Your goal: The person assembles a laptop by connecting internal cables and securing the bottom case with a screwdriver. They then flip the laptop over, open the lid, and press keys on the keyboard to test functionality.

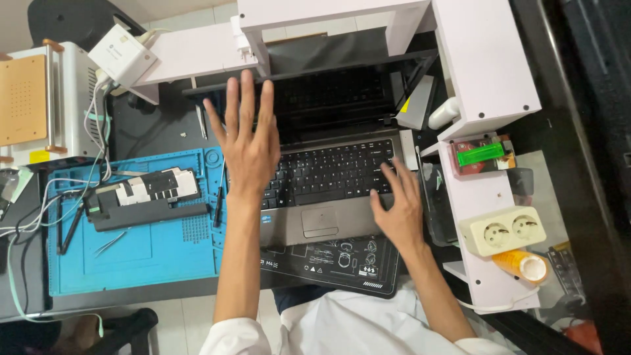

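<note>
An open laptop [328, 177] sits on a black mat [342, 260] in the middle of the bench, its screen tucked back under a white shelf [328, 13]; the left hand [246, 141] hovers over the keyboard's left end, fingers spread wide and straight, holding nothing; the right hand [397, 207] rests on the right end of the keyboard and palm rest, fingers loosely curved and open, gripping nothing. To the left lies a blue mat [138, 263] bearing a dismantled phone [144, 197], tweezers [110, 242] and a black tool [218, 200]; to the right stand a double socket [503, 230] and a tape roll [526, 265] on a white rack [486, 59].
</note>
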